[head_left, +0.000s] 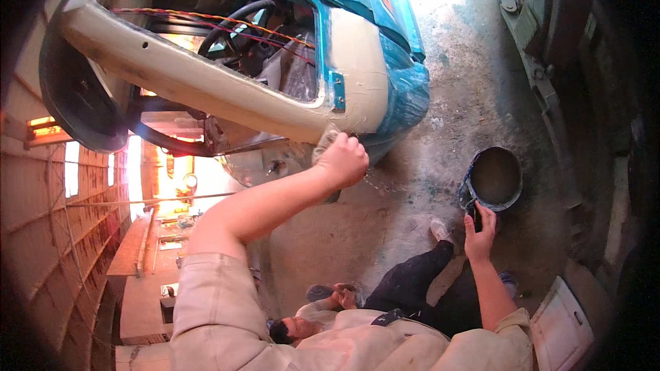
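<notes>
The left hand [342, 159] sits at the centre of the frame, closed into a fist around a pale wad, seemingly a cloth or sanding pad [324, 143], and pressed against the lower edge of the cream-coloured car door [206, 75]; the door's long axis runs from upper left down toward the centre, so the hand meets it at its lower right end, just beside the blue body panel [405, 89]; the left arm is plainly the nearer one to the door. The right hand [479, 230], lower right, is well apart from the car; its fingers curl around a small dark object, too small to identify, at the near rim of a dark round bucket [495, 177] standing on the concrete floor [474, 82].
</notes>
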{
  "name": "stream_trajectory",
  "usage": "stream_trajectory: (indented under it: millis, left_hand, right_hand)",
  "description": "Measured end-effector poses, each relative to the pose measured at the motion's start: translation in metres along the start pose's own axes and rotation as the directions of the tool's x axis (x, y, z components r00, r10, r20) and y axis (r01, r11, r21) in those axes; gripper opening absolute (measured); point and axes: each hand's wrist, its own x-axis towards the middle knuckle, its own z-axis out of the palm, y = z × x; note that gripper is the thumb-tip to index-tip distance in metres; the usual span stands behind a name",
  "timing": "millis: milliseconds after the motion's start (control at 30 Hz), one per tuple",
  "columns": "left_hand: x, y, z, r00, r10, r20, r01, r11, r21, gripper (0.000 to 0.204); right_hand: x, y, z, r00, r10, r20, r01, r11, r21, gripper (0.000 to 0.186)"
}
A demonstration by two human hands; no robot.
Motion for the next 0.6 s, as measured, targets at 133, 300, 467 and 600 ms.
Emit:
stream_trajectory:
  millis: [133, 300, 467, 600]
  left_hand:
    - [-0.043, -0.098, -0.113, 0.956, -0.133, -0.26, 0.163, 0.982, 0.096, 0.012]
    - [-0.119, -0.232, -0.209, 0.885, 0.022, -0.464, 0.144, 0.937, 0.317, 0.025]
    - [-0.149, -0.268, -0.229, 0.851, 0.321, -0.417, -0.157, 0.912, 0.38, 0.028]
    - [-0.149, -0.271, -0.217, 0.8, 0.395, -0.452, -0.149, 0.86, 0.488, 0.026]
  right_hand:
    - [0.002, 0.004, 0.005, 0.999, -0.033, -0.008, 0.033, 0.998, -0.057, 0.051]
    - [0.036, -0.066, 0.064, 0.979, -0.205, 0.012, 0.201, 0.971, 0.131, 0.056]
    - [0.095, -0.175, 0.146, 0.771, -0.637, -0.013, 0.609, 0.731, 0.309, 0.067]
    - [0.129, -0.206, 0.19, 0.647, -0.761, -0.042, 0.749, 0.625, 0.219, 0.069]
